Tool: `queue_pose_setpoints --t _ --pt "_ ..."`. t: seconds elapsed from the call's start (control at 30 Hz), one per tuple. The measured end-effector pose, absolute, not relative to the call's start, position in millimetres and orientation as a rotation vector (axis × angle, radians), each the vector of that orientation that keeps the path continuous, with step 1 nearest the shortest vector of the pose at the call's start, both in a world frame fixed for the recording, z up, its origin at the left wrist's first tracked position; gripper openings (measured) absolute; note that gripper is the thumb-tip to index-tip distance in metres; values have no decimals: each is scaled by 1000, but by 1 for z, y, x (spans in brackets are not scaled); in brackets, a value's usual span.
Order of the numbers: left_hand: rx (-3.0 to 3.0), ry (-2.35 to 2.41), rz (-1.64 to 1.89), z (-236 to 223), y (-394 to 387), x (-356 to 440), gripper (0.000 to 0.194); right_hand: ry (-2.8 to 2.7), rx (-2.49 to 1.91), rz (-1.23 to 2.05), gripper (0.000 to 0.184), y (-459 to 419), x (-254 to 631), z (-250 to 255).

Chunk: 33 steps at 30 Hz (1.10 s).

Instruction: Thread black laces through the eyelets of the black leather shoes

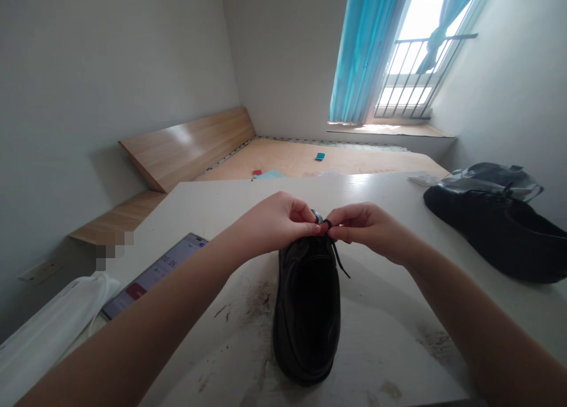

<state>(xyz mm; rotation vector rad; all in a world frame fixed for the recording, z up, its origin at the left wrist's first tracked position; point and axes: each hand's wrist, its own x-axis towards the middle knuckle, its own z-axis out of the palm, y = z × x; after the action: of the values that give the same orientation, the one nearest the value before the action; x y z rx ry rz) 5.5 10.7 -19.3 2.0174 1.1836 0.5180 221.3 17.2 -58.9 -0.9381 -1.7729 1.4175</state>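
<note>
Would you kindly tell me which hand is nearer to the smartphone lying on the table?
Left. The left hand is up and to the right of the smartphone; the right hand is farther right, across the lace of the black shoe.

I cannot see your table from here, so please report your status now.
Left hand, right hand pinching black shoelace. Black leather shoe on white table. Phone left of shoe, apart.

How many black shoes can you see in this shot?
2. One shoe sits on the white table between the left hand and right hand, which pinch its lace; the second shoe lies towards the table's right side.
</note>
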Motion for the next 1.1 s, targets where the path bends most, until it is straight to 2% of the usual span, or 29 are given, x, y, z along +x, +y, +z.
queue_pose_setpoints --t 0.27,0.67,0.83,0.93,1.1 --pt "2103 1181 549 -26 11 12 25 -1776 -951 1410 16 17 223 -58" --pt "1903 1150 721 -33 15 12 19 -1626 -990 1399 26 15 213 -63" --pt "2078 1200 595 -27 11 14 23 -1626 -974 1394 26 15 212 -66" --pt "2290 1240 380 -22 3 19 32 -1640 -990 1394 26 15 213 -68" --pt "2689 1302 119 -25 -11 27 36 -1647 -970 1399 27 16 212 -69"
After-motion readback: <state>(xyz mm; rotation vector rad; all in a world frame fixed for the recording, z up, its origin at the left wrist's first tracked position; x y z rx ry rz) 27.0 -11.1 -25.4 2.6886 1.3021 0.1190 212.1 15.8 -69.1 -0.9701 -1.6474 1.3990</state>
